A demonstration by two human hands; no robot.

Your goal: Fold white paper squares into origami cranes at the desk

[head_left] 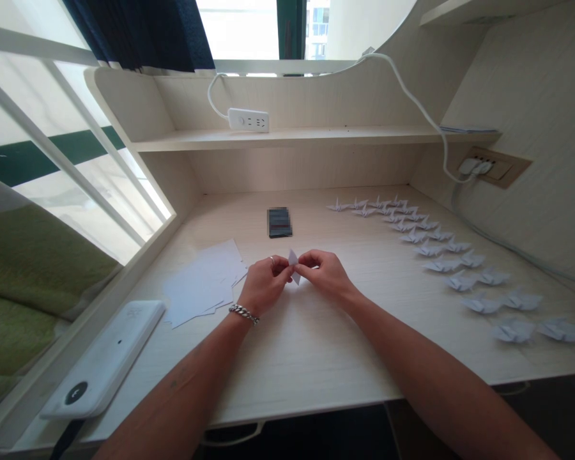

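Between my two hands is a small folded white paper (293, 258), held just above the middle of the desk, its pointed ends showing above and below the fingers. My left hand (264, 281), with a ring and a chain bracelet, pinches it from the left. From the right, the thumb and fingers of my right hand (326, 273) pinch the same piece. Loose sheets of white paper (199, 281) lie spread beside my left hand. Several folded paper cranes (443, 265) stand in rows along the right side of the desk.
A dark flat object (280, 222), blurred on top, lies beyond my hands. At the left edge rests a long white device (108, 358) with a dark cable. A power strip (248, 120) sits on the shelf (306, 138). A white cord runs to the wall socket (501, 169).
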